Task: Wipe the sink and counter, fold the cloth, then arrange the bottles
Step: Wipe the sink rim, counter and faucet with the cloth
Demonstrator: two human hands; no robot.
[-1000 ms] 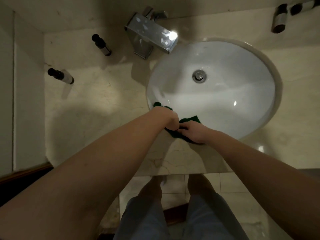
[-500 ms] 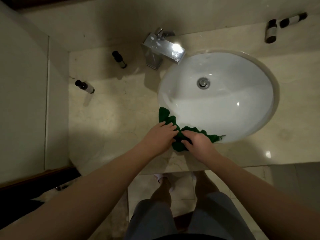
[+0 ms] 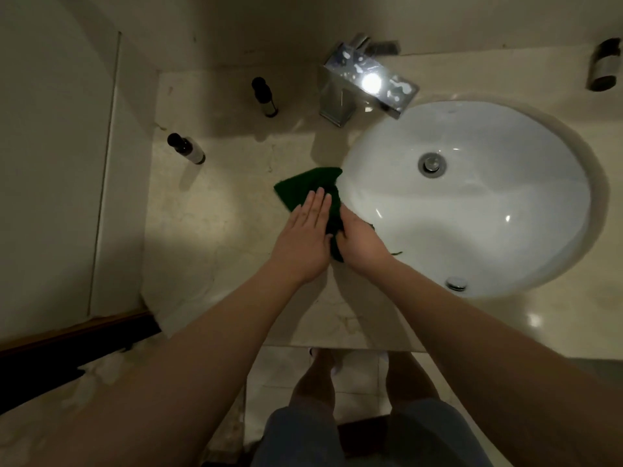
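A dark green cloth (image 3: pixel 305 187) lies on the beige marble counter (image 3: pixel 215 230) just left of the white oval sink (image 3: pixel 472 197). My left hand (image 3: pixel 305 235) rests flat on the cloth, fingers straight and together, pressing it down. My right hand (image 3: pixel 359 242) grips the cloth's near right part at the sink's rim. Two small dark bottles stand on the counter to the left: one (image 3: pixel 187 149) near the side wall, another (image 3: pixel 264 97) further back. A third dark bottle (image 3: pixel 603 65) sits at the far right back.
A chrome faucet (image 3: pixel 367 84) juts over the sink's back left. The drain (image 3: pixel 431 164) is in the basin's middle. A wall borders the counter on the left. The counter's front edge is just below my wrists, with my legs and the tiled floor beneath.
The cloth has shifted from the sink's front rim onto the counter left of the basin. My left hand went from pinching it to lying flat on it.
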